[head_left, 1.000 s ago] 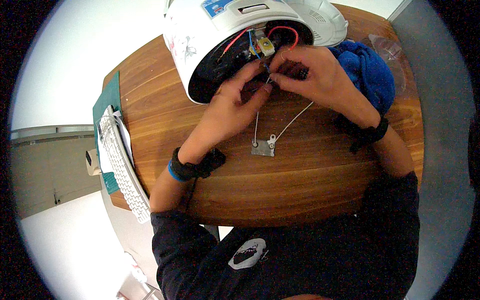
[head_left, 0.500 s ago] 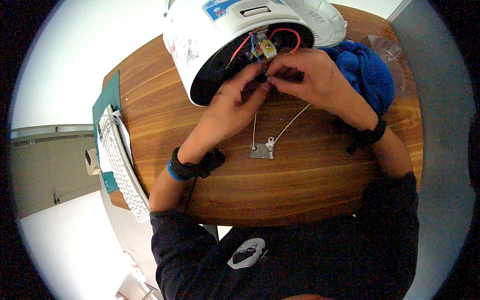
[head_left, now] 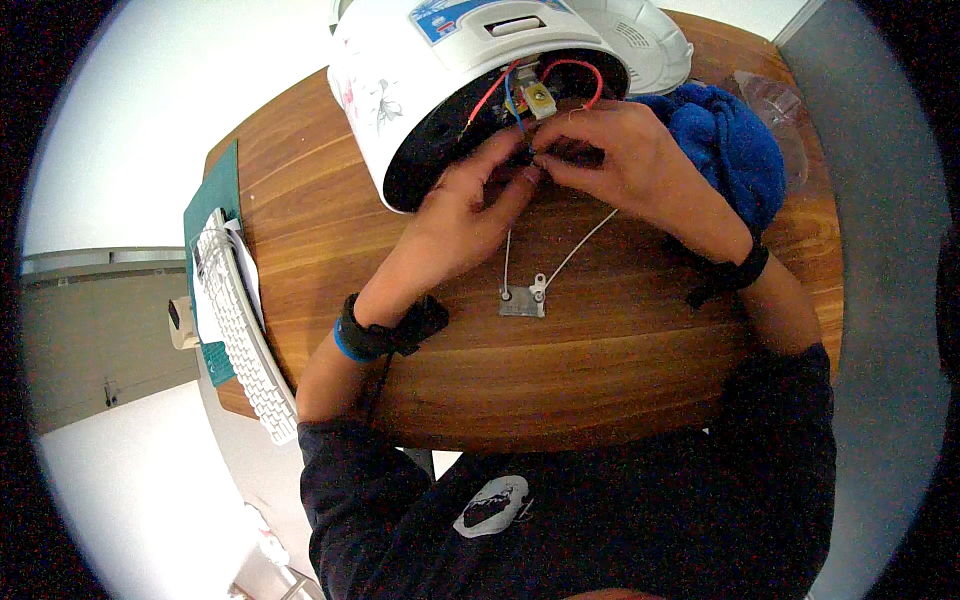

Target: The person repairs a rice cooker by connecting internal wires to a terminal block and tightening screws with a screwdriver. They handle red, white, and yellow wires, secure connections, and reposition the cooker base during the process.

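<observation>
A white rice cooker lies on its side with its open base toward me. In the opening show a loose red wire, a looped red wire, a blue wire and a yellowish part with a screw. My left hand and my right hand meet just below it, fingertips pinched together on a wire running down from the inside; its end is hidden. From under my hands two pale leads reach a small grey metal plate lying on the table.
A bunched blue cloth lies to the right on the wooden table, beside a clear plastic piece. Behind it rests a white vented cover. At left, a white keyboard sits partly over a green mat.
Both hands keep nearly the same pinch at the wire. The loose red wire's end has shifted slightly to the right, and the view has moved a little.
</observation>
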The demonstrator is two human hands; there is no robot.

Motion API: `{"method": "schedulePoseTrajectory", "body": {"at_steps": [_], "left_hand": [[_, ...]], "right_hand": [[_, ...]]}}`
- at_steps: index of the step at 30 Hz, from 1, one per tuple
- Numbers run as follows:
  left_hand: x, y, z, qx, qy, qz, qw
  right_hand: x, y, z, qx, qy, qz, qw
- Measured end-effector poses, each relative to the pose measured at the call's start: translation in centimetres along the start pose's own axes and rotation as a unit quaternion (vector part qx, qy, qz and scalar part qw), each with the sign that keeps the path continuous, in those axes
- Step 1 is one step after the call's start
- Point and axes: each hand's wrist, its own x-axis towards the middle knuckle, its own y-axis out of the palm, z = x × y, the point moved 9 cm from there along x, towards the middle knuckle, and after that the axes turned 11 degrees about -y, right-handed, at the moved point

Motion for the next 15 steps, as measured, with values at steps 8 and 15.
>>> {"method": "schedulePoseTrajectory", "body": {"at_steps": [8,15], "left_hand": [[0.4,-0.3,-0.1,0.036,0.025,-0.018,0.999],[0.0,-0.7,0.4,0.048,0.028,-0.041,0.998]], "right_hand": [[0.2,-0.5,0.3,-0.005,-0.015,-0.002,1.000],[-0.1,-1.6,0.9,-0.071,-0.022,-0.021,0.997]]}}
